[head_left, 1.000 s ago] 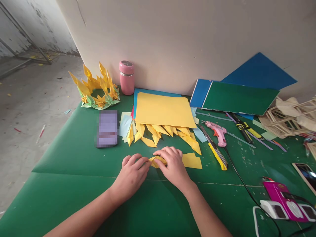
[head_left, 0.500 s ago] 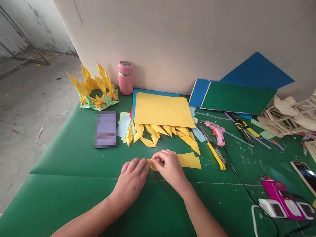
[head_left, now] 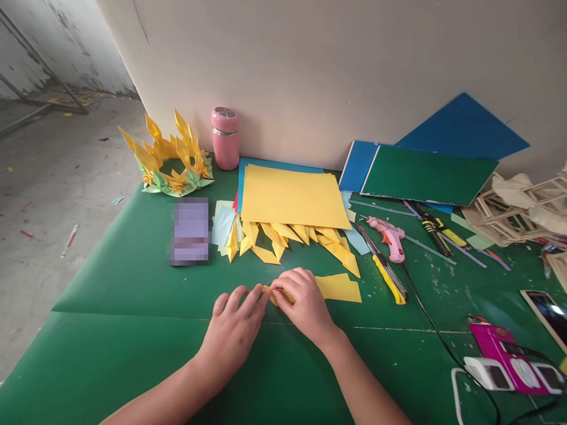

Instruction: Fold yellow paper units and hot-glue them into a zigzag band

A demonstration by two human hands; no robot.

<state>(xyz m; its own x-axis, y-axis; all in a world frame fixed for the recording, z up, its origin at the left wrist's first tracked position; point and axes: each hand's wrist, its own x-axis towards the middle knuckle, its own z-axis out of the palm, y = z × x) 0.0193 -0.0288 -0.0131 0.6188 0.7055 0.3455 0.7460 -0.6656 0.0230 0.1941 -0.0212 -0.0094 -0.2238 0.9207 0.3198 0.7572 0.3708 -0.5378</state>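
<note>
Both my hands rest on the green table (head_left: 133, 277), pressing a small folded yellow paper piece (head_left: 271, 291) between them. My left hand (head_left: 234, 324) has its fingertips closed on the piece's left end. My right hand (head_left: 303, 301) covers its right part with curled fingers. A flat yellow paper scrap (head_left: 342, 288) lies just right of my right hand. Behind my hands several folded yellow pointed pieces (head_left: 287, 239) fan out under a stack of yellow sheets (head_left: 292, 198).
A yellow and green paper crown (head_left: 170, 159) and a pink flask (head_left: 225, 139) stand at the back left. A yellow utility knife (head_left: 387, 274), pink glue gun (head_left: 390, 236), cable, power strip (head_left: 505, 369), phone (head_left: 549, 313) and wooden frames (head_left: 514, 209) lie right. Blue and green sheets (head_left: 425, 171) lean on the wall.
My hands have drawn slightly closer together on the folded piece, and more of it is now covered by my right hand. Little else has shifted.
</note>
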